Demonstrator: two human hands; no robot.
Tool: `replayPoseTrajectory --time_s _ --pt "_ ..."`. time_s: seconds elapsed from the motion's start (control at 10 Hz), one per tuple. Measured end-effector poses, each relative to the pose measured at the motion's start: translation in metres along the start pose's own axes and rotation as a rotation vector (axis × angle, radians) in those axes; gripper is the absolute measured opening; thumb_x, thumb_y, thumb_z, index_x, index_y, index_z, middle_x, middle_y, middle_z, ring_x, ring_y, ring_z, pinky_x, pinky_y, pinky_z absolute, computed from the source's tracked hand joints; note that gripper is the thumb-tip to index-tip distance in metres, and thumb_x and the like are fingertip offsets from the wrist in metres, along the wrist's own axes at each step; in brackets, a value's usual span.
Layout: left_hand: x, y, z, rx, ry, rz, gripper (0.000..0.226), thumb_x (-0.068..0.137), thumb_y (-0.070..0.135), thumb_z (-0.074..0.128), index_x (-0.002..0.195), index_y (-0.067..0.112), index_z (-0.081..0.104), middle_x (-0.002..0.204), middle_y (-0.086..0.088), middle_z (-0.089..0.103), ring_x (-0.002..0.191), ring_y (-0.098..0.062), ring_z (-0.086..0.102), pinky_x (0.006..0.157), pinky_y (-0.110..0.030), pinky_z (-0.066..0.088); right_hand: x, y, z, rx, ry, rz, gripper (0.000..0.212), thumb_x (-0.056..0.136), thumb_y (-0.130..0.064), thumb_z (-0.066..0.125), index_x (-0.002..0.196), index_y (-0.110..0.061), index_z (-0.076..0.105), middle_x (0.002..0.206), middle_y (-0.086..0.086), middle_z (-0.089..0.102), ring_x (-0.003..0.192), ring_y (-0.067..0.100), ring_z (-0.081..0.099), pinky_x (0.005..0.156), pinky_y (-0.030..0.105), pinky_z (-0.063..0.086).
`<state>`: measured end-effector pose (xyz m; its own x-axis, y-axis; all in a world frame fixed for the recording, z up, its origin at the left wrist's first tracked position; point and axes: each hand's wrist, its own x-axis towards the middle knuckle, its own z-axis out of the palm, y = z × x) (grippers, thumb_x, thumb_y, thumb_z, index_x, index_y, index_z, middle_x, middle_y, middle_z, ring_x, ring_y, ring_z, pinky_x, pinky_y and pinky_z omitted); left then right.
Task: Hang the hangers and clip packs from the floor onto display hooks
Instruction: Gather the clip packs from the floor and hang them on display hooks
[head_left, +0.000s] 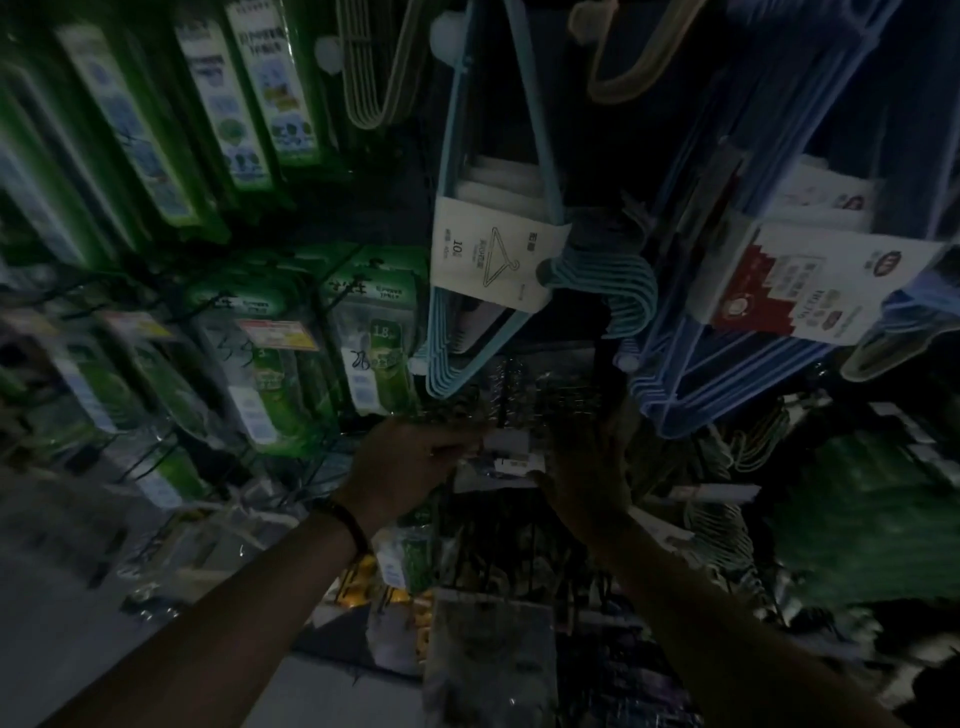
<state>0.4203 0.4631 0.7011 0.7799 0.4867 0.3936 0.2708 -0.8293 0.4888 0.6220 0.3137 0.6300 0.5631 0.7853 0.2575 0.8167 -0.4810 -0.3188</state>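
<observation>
Left hand (410, 467) and right hand (589, 467) hold a crinkly clear clip pack (540, 395).

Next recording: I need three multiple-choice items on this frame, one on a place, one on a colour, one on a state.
1. Where is the clear pack relative to the banded hanger bundle?
A) just below it
B) above it
C) far left among the green packs

2. What colour are the hangers in the bundle with the white paper band?
A) red
B) light blue
C) black

3. What are the left hand and right hand doing?
A) both hang empty
B) only the left is raised
C) both hold the clear pack

Answers:
1 A: the pack sits right under the bundle's lower corner.
2 B: light blue frames and hooks show around the band.
3 C: both hands are raised, with fingers on the pack's lower part.
</observation>
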Motion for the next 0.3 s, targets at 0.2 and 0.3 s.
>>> replayPoseTrajectory --time_s 0.2,0.3 --pt "-0.014 0.019 -0.011 0.136 0.044 0.095 0.028 0.103 0.026 0.07 0.126 0.039 0.078 0.08 0.006 0.08 0.048 -0.007 0.054 0.046 -0.032 0.05 -0.033 -0.007 -0.007 0.053 0.073 0.023 0.058 0.084 -0.027 0.082 0.134 -0.005 0.064 0.136 0.024 0.061 0.126 0.047 0.055 0.101 0.056 0.048" --pt "-0.026 0.029 -0.02 0.214 -0.031 0.082 0.022 0.102 0.035 0.068 0.12 0.043 0.079 0.083 0.011 0.079 0.057 -0.007 0.061 0.05 -0.031 0.052 -0.057 -0.01 -0.022 0.108 -0.122 -0.046 0.022 0.092 -0.027 0.071 0.11 -0.013 0.072 0.108 0.011 0.072 0.099 0.032 0.069 0.075 0.03 0.05"
